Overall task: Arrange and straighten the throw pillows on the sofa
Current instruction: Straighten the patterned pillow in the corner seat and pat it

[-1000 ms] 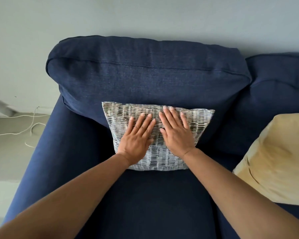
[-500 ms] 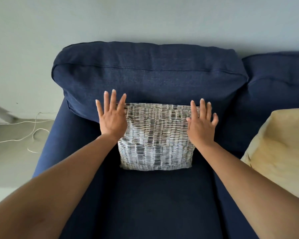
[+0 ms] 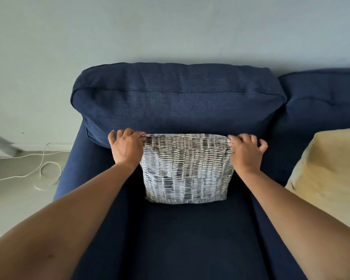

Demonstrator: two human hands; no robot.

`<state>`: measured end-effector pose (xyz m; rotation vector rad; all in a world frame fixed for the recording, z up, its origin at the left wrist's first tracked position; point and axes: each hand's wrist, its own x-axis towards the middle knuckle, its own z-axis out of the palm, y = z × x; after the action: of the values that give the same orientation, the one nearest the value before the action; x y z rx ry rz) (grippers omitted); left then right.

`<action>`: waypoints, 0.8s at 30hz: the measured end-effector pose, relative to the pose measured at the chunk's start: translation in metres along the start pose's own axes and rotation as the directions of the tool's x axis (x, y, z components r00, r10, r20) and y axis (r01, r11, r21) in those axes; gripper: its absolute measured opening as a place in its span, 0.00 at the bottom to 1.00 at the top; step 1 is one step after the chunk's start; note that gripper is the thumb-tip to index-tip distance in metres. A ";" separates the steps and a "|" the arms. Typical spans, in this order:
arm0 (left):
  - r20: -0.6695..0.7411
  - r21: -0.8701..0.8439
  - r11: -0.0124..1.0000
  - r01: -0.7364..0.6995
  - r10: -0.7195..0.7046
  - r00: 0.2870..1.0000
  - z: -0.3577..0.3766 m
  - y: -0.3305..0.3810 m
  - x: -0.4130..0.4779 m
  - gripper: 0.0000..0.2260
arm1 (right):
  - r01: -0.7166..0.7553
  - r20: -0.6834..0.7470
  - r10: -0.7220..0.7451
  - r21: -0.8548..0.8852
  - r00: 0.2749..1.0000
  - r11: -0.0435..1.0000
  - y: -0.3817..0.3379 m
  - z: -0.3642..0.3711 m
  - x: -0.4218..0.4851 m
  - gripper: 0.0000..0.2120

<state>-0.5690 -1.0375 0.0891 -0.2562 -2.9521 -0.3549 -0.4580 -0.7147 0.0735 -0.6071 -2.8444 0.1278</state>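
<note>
Curled inward now from a flat, splayed spread half a second back, and pinching the top corners. Left hand (image 3: 126, 147) closed on the upper left corner of the grey-and-white woven-pattern throw pillow (image 3: 185, 174), right hand (image 3: 246, 152) closed on the upper right corner, fabric gathered between thumb and fingers on both sides. Standing upright on the dark navy fabric sofa (image 3: 190, 239), centred on the seat, top edge leaning against the plump navy back cushion (image 3: 178, 98). Stretched taut and level between the two grips, long axis running left to right, square to the seat front. Equally near on both sides, one hand per corner, so any coming tug looks set to be symmetric: outward to crisp the corners, or up and back to seat it flush. Off to the right, a pale yellow soft pillow (image 3: 327, 174) slumped at an angle, well apart from the grips and nearer the right hand, likely next in line. Trailing on the floor at left, a thin white cord (image 3: 41, 168), clear of everything.
</note>
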 end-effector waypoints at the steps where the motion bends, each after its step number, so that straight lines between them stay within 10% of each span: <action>1: -0.009 -0.011 1.000 -0.011 0.011 1.000 0.002 0.000 -0.004 0.15 | 0.002 -0.013 -0.002 0.023 1.000 1.000 -0.003 0.001 -0.002 0.18; 8: 0.145 0.170 0.845 -0.506 0.487 0.862 0.038 0.026 -0.045 0.34 | 0.415 0.084 -0.415 0.011 0.906 0.910 -0.055 0.018 -0.034 0.30; 12: 0.315 0.312 0.760 -0.571 0.484 0.816 0.060 0.016 -0.050 0.34 | 0.591 0.300 -0.535 -0.140 0.790 0.794 -0.051 0.040 -0.040 0.32; 24: 0.357 0.220 0.913 -0.344 0.253 0.899 0.022 0.025 -0.038 0.32 | 0.097 0.383 -0.034 -0.145 0.923 0.985 0.000 0.005 -0.028 0.31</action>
<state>-0.5302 -1.0139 0.0667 -0.7921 -3.1479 0.1619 -0.4345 -0.7266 0.0633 -0.5701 -3.2739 0.0005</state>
